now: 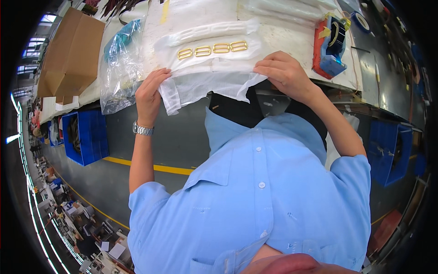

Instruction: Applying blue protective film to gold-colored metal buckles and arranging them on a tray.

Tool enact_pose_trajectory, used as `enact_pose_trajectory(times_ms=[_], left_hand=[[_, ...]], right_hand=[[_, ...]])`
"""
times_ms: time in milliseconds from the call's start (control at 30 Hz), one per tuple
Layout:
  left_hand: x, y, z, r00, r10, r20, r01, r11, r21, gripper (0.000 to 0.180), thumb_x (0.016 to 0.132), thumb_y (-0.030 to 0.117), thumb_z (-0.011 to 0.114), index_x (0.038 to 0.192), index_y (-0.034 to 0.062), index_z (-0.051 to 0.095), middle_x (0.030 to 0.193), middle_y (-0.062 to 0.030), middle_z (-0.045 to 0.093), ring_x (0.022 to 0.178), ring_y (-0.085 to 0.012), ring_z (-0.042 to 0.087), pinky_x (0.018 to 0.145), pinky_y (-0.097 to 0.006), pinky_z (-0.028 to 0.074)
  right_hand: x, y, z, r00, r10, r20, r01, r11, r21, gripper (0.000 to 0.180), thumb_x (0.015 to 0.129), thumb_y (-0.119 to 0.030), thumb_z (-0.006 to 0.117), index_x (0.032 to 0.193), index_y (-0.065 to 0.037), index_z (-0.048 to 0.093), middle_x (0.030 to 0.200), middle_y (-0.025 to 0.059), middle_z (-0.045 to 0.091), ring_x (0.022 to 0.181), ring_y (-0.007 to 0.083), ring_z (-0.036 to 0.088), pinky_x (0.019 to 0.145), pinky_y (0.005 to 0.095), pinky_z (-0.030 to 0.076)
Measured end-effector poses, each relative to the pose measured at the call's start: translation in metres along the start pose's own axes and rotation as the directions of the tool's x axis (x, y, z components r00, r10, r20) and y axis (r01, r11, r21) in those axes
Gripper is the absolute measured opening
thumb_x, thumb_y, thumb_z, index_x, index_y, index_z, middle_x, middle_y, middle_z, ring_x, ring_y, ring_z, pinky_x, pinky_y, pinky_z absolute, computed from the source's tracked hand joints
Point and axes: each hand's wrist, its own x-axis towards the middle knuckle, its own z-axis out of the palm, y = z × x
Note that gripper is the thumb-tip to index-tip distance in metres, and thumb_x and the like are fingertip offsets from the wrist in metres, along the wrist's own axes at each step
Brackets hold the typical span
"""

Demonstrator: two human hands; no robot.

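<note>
A thin, translucent white sheet [203, 84] lies across the table's near edge, its front part hanging over. My left hand [150, 93] pinches its left side, and the fingers of my right hand [287, 75] are closed on its right corner. Between and beyond my hands, several gold-coloured rectangular slide buckles [221, 48] rest in a row on the white material. Behind them runs a long, padded-looking fold of white wrapping [212, 33]; what lies inside it cannot be made out.
Left on the white table [182, 13] are a clear plastic bag [119, 82] and an open cardboard box [75, 50]. A blue-and-red tape dispenser [331, 48] stands at the right, near a tape roll [360, 22]. Blue bins [96, 137] stand below on both sides.
</note>
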Motion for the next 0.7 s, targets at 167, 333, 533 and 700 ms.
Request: enact_pose_trajectory(times_ms=[167, 333, 533, 700], left_hand=[[-0.005, -0.003, -0.002, 1.0, -0.008, 0.022, 0.008, 1.0, 0.012, 0.043, 0.082, -0.018, 0.051, 0.111, 0.0004, 0.077, 0.12, -0.0132, 0.079, 0.12, -0.0334, 0.074, 0.105, -0.041, 0.057], [-0.007, 0.0, -0.002, 1.0, 0.01, 0.019, -0.011, 0.999, 0.036, 0.044, 0.08, -0.018, 0.054, 0.112, 0.0018, 0.077, 0.12, -0.0121, 0.08, 0.122, -0.0335, 0.074, 0.106, -0.042, 0.057], [-0.004, 0.02, -0.022, 0.989, 0.081, 0.127, -0.107, 0.97, 0.218, 0.048, 0.077, -0.017, 0.058, 0.116, 0.0045, 0.077, 0.123, -0.012, 0.078, 0.124, -0.0356, 0.072, 0.106, -0.045, 0.057], [0.016, 0.039, -0.052, 0.997, 0.034, -0.075, -0.02, 0.984, 0.175, 0.048, 0.082, -0.019, 0.057, 0.119, 0.0047, 0.077, 0.121, -0.0123, 0.078, 0.115, -0.0356, 0.074, 0.096, -0.043, 0.059]], right_hand=[[-0.005, -0.014, -0.005, 1.0, -0.012, 0.008, 0.012, 1.0, 0.008, 0.034, 0.081, 0.003, 0.077, 0.114, -0.006, 0.077, 0.109, 0.0071, 0.078, 0.1, 0.0287, 0.071, 0.087, 0.0398, 0.06], [-0.007, -0.015, -0.002, 0.998, -0.029, 0.051, 0.028, 0.999, 0.02, 0.039, 0.078, 0.006, 0.075, 0.115, -0.005, 0.077, 0.114, 0.0086, 0.077, 0.101, 0.03, 0.07, 0.087, 0.0405, 0.06], [0.017, -0.062, -0.045, 0.953, 0.072, 0.294, -0.051, 0.996, -0.079, 0.039, 0.08, 0.009, 0.07, 0.117, -0.003, 0.075, 0.119, 0.0112, 0.076, 0.104, 0.0343, 0.072, 0.092, 0.043, 0.059], [0.063, -0.084, -0.057, 0.923, 0.346, 0.168, -0.383, 0.871, 0.307, 0.03, 0.094, 0.005, 0.065, 0.122, -0.001, 0.073, 0.119, 0.0156, 0.076, 0.106, 0.0338, 0.073, 0.095, 0.0424, 0.058]])
